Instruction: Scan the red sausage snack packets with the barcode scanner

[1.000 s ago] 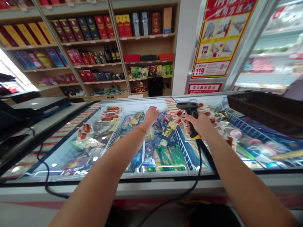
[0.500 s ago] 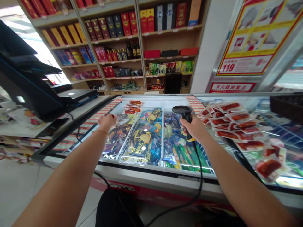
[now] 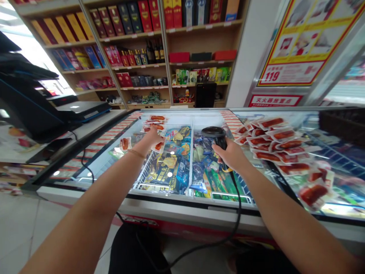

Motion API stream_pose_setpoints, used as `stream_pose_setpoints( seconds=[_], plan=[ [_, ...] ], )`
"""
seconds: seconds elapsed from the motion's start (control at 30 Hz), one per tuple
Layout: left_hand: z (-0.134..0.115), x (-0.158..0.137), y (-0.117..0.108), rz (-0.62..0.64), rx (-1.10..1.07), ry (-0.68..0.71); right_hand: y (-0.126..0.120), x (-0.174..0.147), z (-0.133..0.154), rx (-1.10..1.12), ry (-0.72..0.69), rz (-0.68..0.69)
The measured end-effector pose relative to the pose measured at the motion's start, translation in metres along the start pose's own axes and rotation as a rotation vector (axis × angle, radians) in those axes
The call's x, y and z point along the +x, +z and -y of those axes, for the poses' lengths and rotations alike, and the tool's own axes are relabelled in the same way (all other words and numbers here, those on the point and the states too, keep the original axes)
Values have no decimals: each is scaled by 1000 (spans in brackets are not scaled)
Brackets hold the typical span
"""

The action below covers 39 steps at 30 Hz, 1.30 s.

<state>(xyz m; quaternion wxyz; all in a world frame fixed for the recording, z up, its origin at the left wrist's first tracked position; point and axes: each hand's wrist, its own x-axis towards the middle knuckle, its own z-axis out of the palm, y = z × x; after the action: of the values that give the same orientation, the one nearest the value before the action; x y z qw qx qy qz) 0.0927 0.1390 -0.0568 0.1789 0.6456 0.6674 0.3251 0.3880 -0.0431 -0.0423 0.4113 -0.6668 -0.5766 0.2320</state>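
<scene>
My left hand (image 3: 154, 136) reaches over the glass freezer lid, its fingers closed at a vacuum-sealed sausage pack (image 3: 158, 146); the grip is partly hidden by the hand. Just beyond it lies a small group of sausage packs (image 3: 157, 118). One more sausage pack (image 3: 125, 144) rests on the glass to the left of that hand. My right hand (image 3: 230, 154) is wrapped around the handle of a black barcode scanner (image 3: 213, 132), its head held above the lid, with a cable (image 3: 238, 205) hanging down from the handle.
A large pile of sausage packs (image 3: 273, 140) covers the lid at right. Bagged frozen goods (image 3: 168, 163) fill baskets under the glass. A dark checkout machine (image 3: 25, 99) and a scale (image 3: 82, 108) stand at left. Shelves of boxes (image 3: 128, 64) line the back.
My left hand has moved right and farther away to the small sausage group, uncovering a pack on the left. My right hand keeps the scanner in nearly the same place. The view has shifted slightly.
</scene>
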Motion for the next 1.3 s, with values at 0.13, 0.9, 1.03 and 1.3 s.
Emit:
stream_pose_setpoints(
  seconds=[0.13, 0.9, 1.03, 1.3],
  plan=[
    [-45, -18, 30, 138, -223, -51, 2, -1, -3, 18, -19, 18],
    [-57, -50, 70, 161, -923, -166, 27, -15, -3, 106, -69, 163],
    [-54, -49, 72, 194, -913, -132, 28, -15, -3, 101, -61, 187],
    [-56, -50, 71, 183, -896, -120, 27, -15, -1, 111, -62, 195]
  ],
)
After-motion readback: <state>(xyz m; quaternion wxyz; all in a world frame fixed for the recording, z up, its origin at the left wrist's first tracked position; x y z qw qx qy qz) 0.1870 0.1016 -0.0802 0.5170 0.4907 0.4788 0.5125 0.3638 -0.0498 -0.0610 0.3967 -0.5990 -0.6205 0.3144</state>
